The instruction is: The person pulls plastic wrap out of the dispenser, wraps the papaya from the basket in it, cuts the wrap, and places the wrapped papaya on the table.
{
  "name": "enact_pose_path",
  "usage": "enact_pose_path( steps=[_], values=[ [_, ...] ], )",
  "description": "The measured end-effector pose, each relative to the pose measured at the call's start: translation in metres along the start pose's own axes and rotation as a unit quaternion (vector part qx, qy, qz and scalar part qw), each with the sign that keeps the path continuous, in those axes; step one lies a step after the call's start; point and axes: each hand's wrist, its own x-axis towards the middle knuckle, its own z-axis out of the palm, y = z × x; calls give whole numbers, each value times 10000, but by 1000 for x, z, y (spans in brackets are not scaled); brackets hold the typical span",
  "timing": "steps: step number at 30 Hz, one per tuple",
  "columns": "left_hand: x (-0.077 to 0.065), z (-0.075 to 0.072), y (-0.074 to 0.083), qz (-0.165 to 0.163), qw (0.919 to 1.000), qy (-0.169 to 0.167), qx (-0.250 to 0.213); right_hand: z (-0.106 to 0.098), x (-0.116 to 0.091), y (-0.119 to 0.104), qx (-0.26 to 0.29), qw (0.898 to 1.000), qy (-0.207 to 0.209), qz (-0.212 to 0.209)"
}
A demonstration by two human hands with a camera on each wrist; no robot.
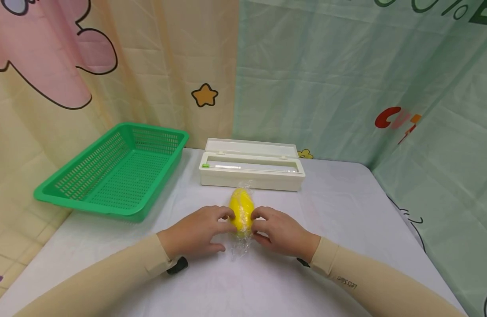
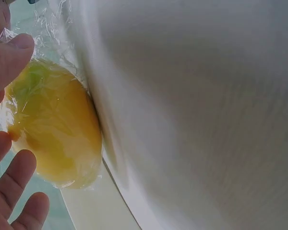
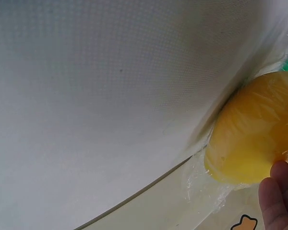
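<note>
A yellow oblong fruit (image 1: 242,207), mango-like, lies on the white table, wrapped in clear plastic film (image 1: 240,246) that sticks out at both ends. On its left is my left hand (image 1: 203,231), fingertips right at the fruit's side and thumb apart from it in the head view. From the opposite side, my right hand (image 1: 280,231) touches the fruit with bent fingertips. In the left wrist view, the left fingers (image 2: 19,175) are spread beside the wrapped fruit. The right fingertips (image 3: 280,179) rest against its lower side in the right wrist view.
Just behind the fruit stands a white film dispenser box (image 1: 251,179), its lid (image 1: 251,147) raised and a green slider (image 1: 205,165) at its left. A green plastic basket (image 1: 138,211) sits at the back left. Printed curtains (image 1: 306,79) hang behind the table (image 1: 338,211).
</note>
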Motion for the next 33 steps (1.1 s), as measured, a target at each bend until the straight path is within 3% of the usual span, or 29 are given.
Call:
enact_pose_path(
  steps=[11, 25, 33],
  values=[
    [-1, 1, 3, -89, 9998, -141, 80, 2, -1, 0, 26, 10000, 45, 34],
    [1, 4, 4, -173, 9993, -56, 341, 5, -1, 0, 257, 9995, 156, 67],
    [8, 8, 7, -485, 9976, -37, 490, 4, 1, -1, 1027, 9922, 452, 546]
  ],
)
